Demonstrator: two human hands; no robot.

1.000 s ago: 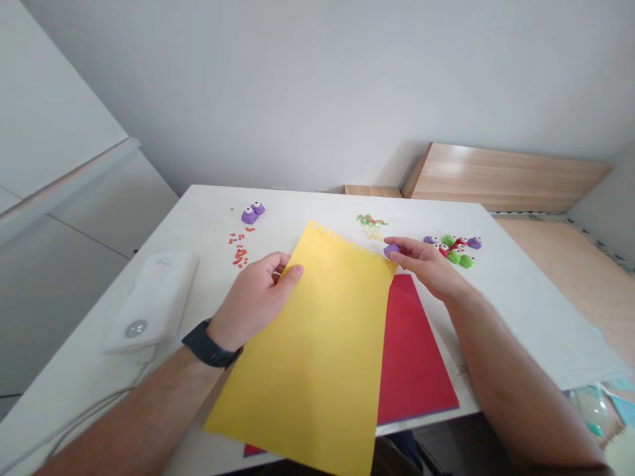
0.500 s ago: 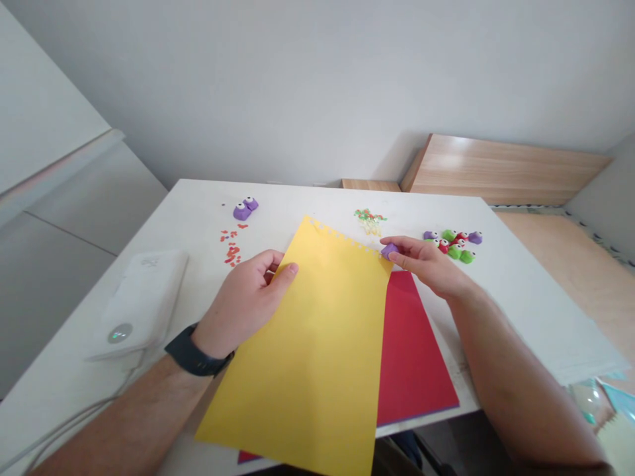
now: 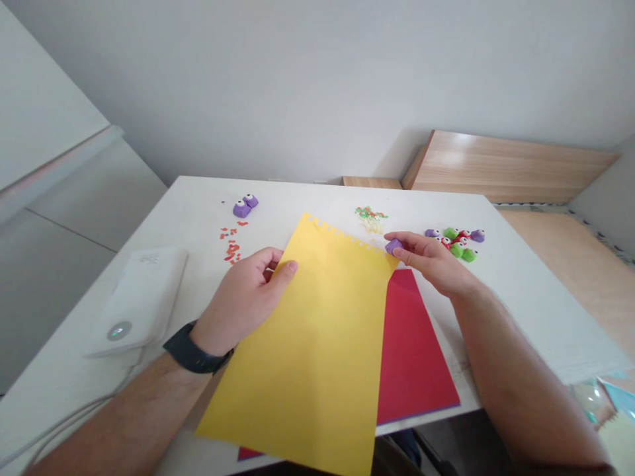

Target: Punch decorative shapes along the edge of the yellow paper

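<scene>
A yellow sheet of paper (image 3: 317,344) slants up in front of me, its top edge lined with small notches or torn holes. My left hand (image 3: 253,291) pinches its left side, thumb on top and fingers behind. At the sheet's top right corner, my right hand (image 3: 431,258) grips a small purple lump (image 3: 394,246) between thumb and fingers; the lump touches or nearly touches the paper's edge. Beneath the yellow sheet lies a red sheet (image 3: 417,350), partly covered.
Two purple lumps with googly eyes (image 3: 243,208) sit at the back left, near red bits (image 3: 232,251). Green, red and yellow bits (image 3: 371,217) lie at the back. Several eyed lumps (image 3: 456,244) cluster right. A white device (image 3: 143,297) with a cable stands left on the white table (image 3: 292,192).
The view has shifted slightly. My right hand and the purple lump have moved a little to the right and up at the paper's corner. My left hand keeps its hold on the sheet.
</scene>
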